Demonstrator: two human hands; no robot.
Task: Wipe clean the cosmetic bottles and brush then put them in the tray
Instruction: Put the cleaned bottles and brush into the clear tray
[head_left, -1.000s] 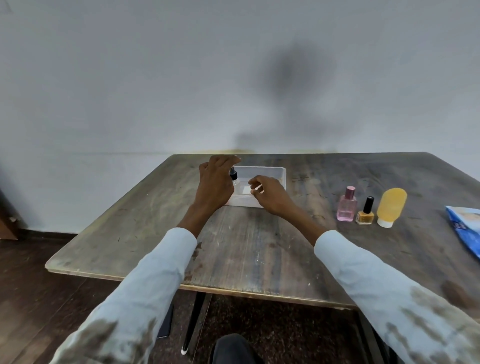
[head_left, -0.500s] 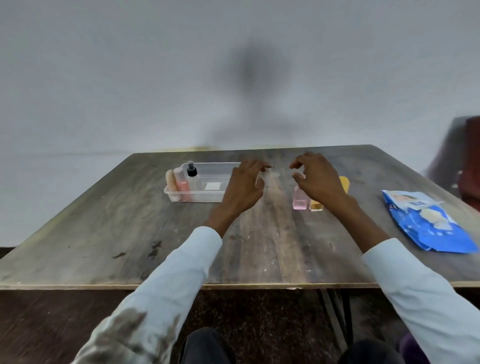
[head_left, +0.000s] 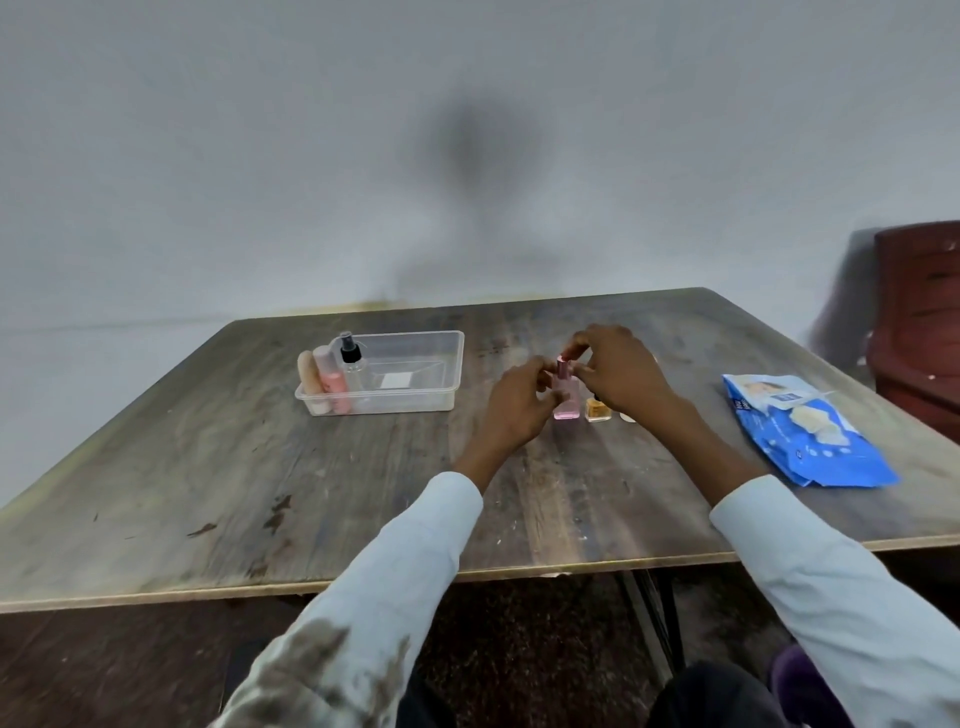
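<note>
Worn wood table (head_left: 260, 493): it carries everything; the bare near part lies in front of my two sleeves.
Left hand (head_left: 514, 408): the fingers are curled toward the pink bottle (head_left: 565, 395) from its left side and seem to pinch it; the exact contact is partly hidden, so this is my judgement.
Right hand (head_left: 621, 371): the fingers are bent around the top of the pink bottle, near its cap. I cannot tell if a wipe is between the fingertips and the glass.
Pink bottle: it stands upright on the table between my two hands, to the right of the tray.
Step in hand: I think I am taking up the pink bottle to wipe it. I should hold the body firmly with the left hand and rub with the right, so that the cap does not loosen.
Care: the small yellow bottle (head_left: 596, 410) stands just beside the pink one, under my right wrist. I must lift straight up and not sweep sideways, or it may fall.
Wipes: the blue packet (head_left: 810, 436) lies well apart on the right.
Tray (head_left: 447, 374): clear plastic, farther left. At its left end stand a spray bottle (head_left: 352, 364), a pink tube (head_left: 332, 382) and a beige item (head_left: 310, 379); the right part has room for the pink bottle.
</note>
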